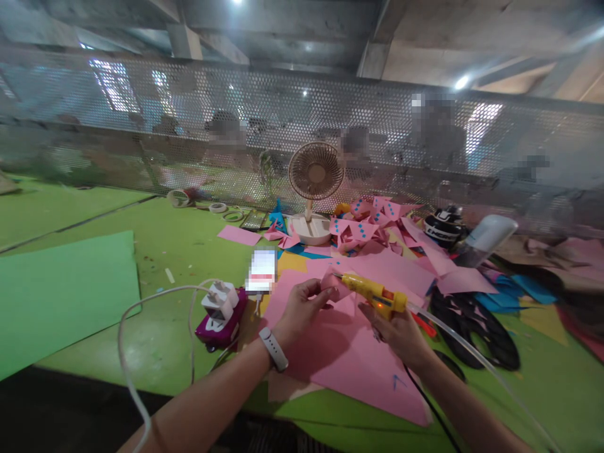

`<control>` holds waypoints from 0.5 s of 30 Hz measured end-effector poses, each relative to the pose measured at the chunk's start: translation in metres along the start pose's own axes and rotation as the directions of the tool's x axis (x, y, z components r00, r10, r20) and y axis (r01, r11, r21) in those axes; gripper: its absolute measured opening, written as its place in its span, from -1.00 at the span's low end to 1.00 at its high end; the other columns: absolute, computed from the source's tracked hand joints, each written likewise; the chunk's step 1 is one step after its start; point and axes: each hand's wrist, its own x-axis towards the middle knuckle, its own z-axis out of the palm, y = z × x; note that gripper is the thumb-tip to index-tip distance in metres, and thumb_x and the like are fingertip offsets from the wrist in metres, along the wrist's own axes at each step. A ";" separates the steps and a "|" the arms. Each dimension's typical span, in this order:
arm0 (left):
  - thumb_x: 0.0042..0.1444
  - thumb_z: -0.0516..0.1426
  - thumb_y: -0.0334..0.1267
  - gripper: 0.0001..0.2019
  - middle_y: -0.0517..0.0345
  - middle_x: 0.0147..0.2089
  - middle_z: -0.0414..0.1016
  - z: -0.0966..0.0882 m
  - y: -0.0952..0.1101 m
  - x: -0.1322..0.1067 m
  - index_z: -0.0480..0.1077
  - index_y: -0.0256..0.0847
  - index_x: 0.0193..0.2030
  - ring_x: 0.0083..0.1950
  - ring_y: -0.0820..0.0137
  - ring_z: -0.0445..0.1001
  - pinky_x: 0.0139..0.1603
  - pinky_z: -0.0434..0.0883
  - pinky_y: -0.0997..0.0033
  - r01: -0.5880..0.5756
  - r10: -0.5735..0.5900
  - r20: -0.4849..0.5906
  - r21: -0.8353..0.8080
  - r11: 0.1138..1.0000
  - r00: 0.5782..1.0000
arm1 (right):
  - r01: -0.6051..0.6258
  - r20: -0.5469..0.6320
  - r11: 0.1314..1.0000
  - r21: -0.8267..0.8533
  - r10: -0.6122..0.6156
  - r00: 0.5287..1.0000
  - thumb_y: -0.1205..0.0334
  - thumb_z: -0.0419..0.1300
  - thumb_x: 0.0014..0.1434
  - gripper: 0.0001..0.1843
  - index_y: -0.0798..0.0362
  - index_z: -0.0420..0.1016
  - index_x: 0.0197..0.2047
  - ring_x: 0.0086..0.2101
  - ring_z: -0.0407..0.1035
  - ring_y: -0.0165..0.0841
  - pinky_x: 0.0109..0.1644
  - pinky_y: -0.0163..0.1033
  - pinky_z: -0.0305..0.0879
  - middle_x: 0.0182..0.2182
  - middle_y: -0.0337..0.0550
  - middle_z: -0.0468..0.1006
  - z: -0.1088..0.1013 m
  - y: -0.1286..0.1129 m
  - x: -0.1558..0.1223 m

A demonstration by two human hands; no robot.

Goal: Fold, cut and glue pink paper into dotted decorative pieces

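My right hand (396, 327) is wrapped round a yellow glue gun (372, 290), whose nozzle points left; a small orange light glows on its side. A clear glue stick (453, 336) trails from its back end. Just left of the nozzle, my left hand (304, 308) pinches a small folded piece of pink paper (336, 284) between thumb and fingers. The nozzle tip is close to this piece; whether they touch I cannot tell. Beneath both hands lie large pink sheets (349, 352), one with a blue pen mark near its corner.
A phone (262, 270) and a purple power strip (221, 324) with white plugs lie at left. Behind stand a small fan (316, 173) and a heap of folded pink paper (363, 226). A green sheet (70, 296) lies far left; black scissors-like handles (500, 340) are at right.
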 end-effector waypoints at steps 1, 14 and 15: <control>-0.02 0.21 -0.04 -0.71 0.14 -0.41 0.42 0.000 0.000 0.000 0.42 -0.27 -0.39 -0.34 0.41 0.40 -0.30 0.43 0.40 -0.001 0.001 0.000 0.001 1.000 1.000 | 0.001 0.001 1.000 0.000 -0.001 1.000 -0.09 0.24 0.00 -0.63 0.07 0.35 -0.41 -0.72 0.08 -0.51 -0.67 -0.37 0.06 -0.75 -0.38 0.21 0.000 0.000 0.000; 0.02 0.18 -0.07 -0.74 0.18 -0.44 0.37 0.000 -0.002 0.000 0.38 -0.26 -0.42 -0.36 0.42 0.38 -0.30 0.43 0.39 -0.021 0.021 0.019 0.022 1.000 1.000 | 0.021 0.004 0.999 -0.036 -0.021 1.000 -0.06 0.20 0.05 -0.65 0.07 0.31 -0.44 -0.71 0.10 -0.51 -0.65 -0.36 0.07 -0.74 -0.37 0.21 -0.001 0.002 -0.001; 0.02 0.18 -0.08 -0.75 0.17 -0.44 0.37 0.000 -0.002 0.000 0.38 -0.26 -0.42 -0.36 0.42 0.38 -0.30 0.43 0.39 -0.022 0.022 0.020 0.021 1.000 1.000 | 0.020 0.005 0.999 -0.044 -0.020 1.000 -0.06 0.20 0.05 -0.65 0.07 0.31 -0.44 -0.71 0.10 -0.50 -0.65 -0.36 0.07 -0.74 -0.37 0.21 -0.001 0.001 -0.001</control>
